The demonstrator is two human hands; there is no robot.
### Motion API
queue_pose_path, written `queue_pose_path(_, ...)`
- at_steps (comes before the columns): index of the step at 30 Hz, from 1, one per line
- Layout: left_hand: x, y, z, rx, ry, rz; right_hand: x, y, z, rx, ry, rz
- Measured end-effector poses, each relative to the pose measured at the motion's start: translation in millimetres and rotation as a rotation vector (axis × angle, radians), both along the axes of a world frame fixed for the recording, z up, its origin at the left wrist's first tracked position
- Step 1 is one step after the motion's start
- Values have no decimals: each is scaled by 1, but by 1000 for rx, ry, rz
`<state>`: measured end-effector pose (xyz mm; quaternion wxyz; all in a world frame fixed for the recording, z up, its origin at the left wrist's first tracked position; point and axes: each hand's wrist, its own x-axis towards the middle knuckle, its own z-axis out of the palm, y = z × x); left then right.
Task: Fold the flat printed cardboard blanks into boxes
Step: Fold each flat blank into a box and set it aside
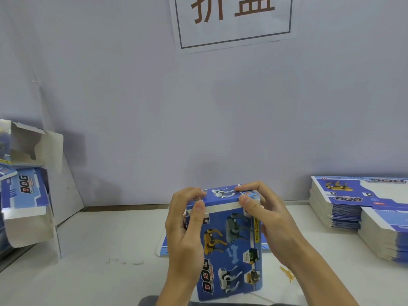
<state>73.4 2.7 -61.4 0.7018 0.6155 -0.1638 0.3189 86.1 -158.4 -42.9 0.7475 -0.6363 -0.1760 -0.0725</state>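
Note:
A blue printed box [229, 246] with robot-dog pictures stands upright on the white table, partly folded, its top flap bent over. My left hand [187, 226] grips the box's upper left corner, fingers on the top flap and thumb on the front. My right hand [262, 215] grips the upper right corner, fingers curled over the flap and thumb at its edge. A tall stack of flat printed blanks [344, 206] lies at the right. Folded boxes [24, 195] are piled at the left.
A grey partition wall [198, 107] with a paper sign [234, 21] stands close behind the table. A flat blue blank [162, 248] peeks out behind the held box. Yellow rubber bands [288, 273] lie near my right forearm. White tabletop [110, 250] shows at centre left.

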Motion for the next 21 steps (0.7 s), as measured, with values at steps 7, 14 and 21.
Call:
queue_pose_path(7, 2, -6, 9, -76, 65, 4, 0, 5, -11, -14, 28, 97)
queue_pose_path(14, 8, 18, 15, 127, 325, -152, 13, -4, -16, 113, 5, -245)
queue_pose_path(21, 10, 34, 5, 209, 409, -414, 18, -43, -18, 748, 86, -38)
